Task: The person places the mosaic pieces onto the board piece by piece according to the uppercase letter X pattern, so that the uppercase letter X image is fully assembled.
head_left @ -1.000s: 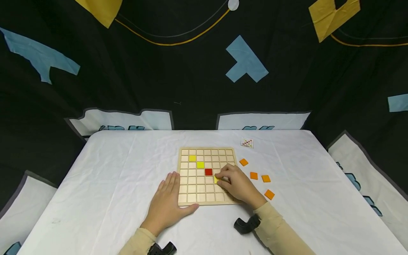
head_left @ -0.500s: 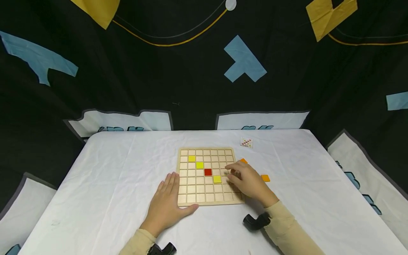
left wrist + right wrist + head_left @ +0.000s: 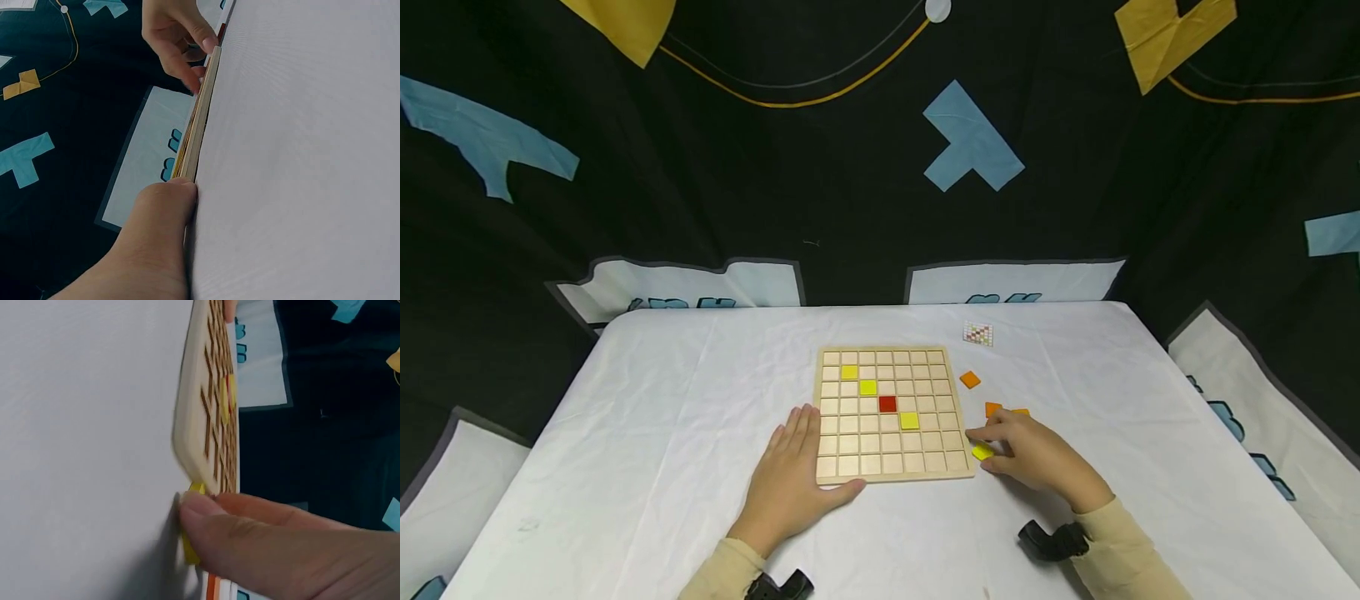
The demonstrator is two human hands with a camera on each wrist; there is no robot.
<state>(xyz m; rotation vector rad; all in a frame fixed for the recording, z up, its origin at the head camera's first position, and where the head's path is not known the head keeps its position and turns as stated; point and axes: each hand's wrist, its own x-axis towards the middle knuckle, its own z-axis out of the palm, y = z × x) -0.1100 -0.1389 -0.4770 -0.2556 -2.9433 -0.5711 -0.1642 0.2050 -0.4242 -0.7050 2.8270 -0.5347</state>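
Note:
A square wooden grid board (image 3: 857,444) lies on the white table. Three yellow tiles (image 3: 909,421) and a red tile (image 3: 887,404) sit in its cells along a diagonal. My left hand (image 3: 790,483) rests flat at the board's left side, straight fingers along that edge and thumb (image 3: 167,203) against the front edge. Just off the board's right edge, my right hand (image 3: 1041,454) pinches another yellow tile (image 3: 982,452) between thumb and fingers. In the right wrist view the thumb covers part of this yellow tile (image 3: 189,549), close to the board's corner.
An orange tile (image 3: 970,380) lies right of the board. Two more orange tiles (image 3: 992,409) show partly behind my right hand. A small card with a coloured grid pattern (image 3: 977,334) lies at the back right. A black curtain hangs behind the table.
My right hand has let go of the yellow tile on the board, moved right and toward me, and now grips another yellow tile beside it. The left hand stays put.

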